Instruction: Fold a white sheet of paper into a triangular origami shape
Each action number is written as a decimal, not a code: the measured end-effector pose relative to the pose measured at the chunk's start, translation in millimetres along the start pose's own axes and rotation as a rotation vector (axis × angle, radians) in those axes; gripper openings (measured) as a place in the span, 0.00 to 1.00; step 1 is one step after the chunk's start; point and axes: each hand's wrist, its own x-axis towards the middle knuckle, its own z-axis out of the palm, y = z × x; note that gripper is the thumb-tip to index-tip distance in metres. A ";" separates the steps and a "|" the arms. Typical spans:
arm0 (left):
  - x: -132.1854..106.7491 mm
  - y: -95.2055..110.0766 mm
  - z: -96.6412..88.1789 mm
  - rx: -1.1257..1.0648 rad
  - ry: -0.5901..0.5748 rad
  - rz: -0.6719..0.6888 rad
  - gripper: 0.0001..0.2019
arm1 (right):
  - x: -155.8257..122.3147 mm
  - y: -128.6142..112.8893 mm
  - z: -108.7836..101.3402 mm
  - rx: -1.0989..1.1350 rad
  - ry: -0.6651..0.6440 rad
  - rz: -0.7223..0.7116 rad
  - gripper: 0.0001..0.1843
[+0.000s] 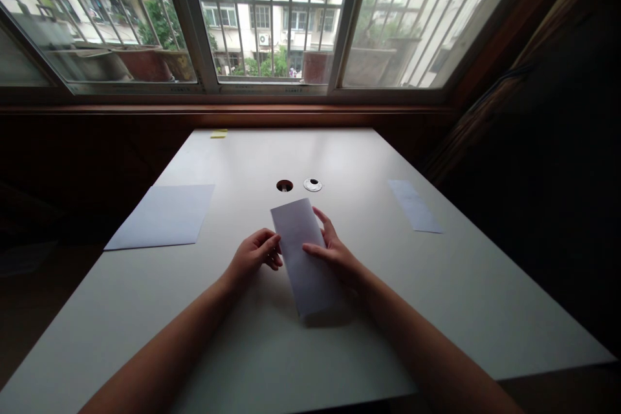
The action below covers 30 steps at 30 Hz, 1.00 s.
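Note:
A folded sheet of white paper [303,265] is held tilted above the white table, its long sides running away from me. My right hand [334,252] grips its right side, the thumb lying across the front and the fingers behind, partly hidden. At the paper's left edge, my left hand [262,250] has its thumb and index finger pinched together on the margin, while the other fingers curl below. A shadow falls on the table under the paper's lower end.
On the white table [242,362], a flat stack or sheet of white paper [165,217] lies left and a narrow paper piece [414,206] right. Beyond my hands are a round cable hole [284,185], a round cover [313,185] and yellow notes [218,133]. A barred window stands behind.

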 end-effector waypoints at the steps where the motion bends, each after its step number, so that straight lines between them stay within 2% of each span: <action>1: 0.0 -0.2 -0.3 -0.006 -0.002 0.000 0.18 | -0.1 0.3 0.0 0.002 -0.006 0.001 0.56; 7: -0.4 -0.6 -0.5 -0.015 -0.065 -0.031 0.18 | -2.2 -0.3 1.3 -0.001 -0.006 -0.002 0.54; 30: -0.2 0.4 0.2 0.020 -0.064 -0.040 0.18 | -1.1 -0.2 0.5 -0.027 0.011 0.054 0.55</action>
